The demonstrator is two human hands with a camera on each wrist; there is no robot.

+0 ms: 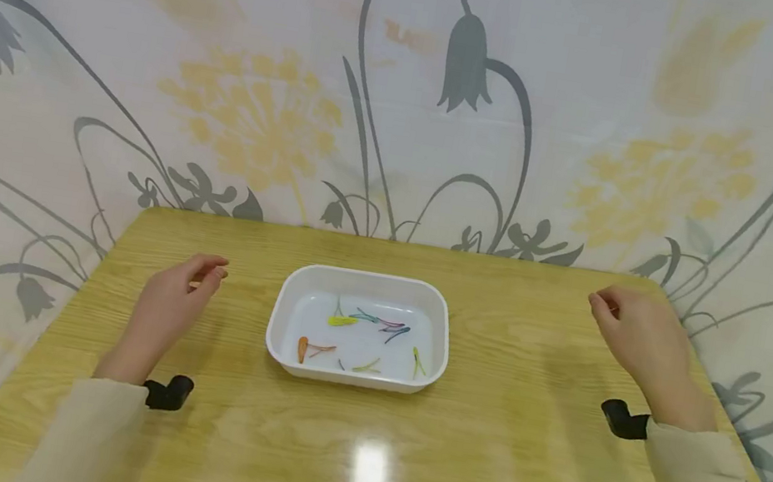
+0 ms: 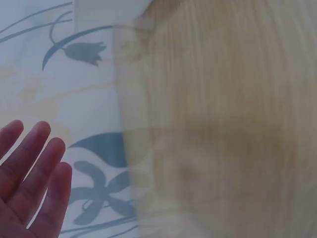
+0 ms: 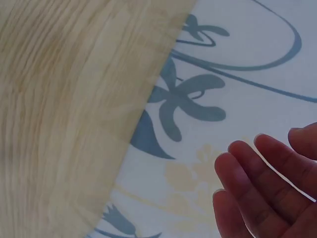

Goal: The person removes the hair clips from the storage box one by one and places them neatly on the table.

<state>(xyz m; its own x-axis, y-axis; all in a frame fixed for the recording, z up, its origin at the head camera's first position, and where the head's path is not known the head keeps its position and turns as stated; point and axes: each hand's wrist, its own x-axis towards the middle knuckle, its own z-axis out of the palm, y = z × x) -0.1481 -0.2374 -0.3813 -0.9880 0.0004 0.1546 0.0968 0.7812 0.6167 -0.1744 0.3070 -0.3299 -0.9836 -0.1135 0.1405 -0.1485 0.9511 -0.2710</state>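
In the head view, a white plastic tray (image 1: 353, 379) stands near the middle of the wooden table. Several small coloured hair clips lie scattered in it, among them a yellow clip (image 1: 342, 322), an orange clip (image 1: 302, 349) and a blue-grey clip (image 1: 399, 333). To the tray's left hovers my left hand (image 1: 169, 309), holding nothing, its fingers loosely bent. My right hand (image 1: 644, 341) is well to the right of the tray, above the table's right side, likewise holding nothing. Both wrist views show relaxed fingers apart from any object.
The wooden table (image 1: 358, 422) reaches back to a floral-patterned curtain (image 1: 556, 175), which also surrounds it at both sides. A black wrist mount (image 1: 168, 393) sits at the left sleeve cuff, another black mount (image 1: 624, 419) at the right.
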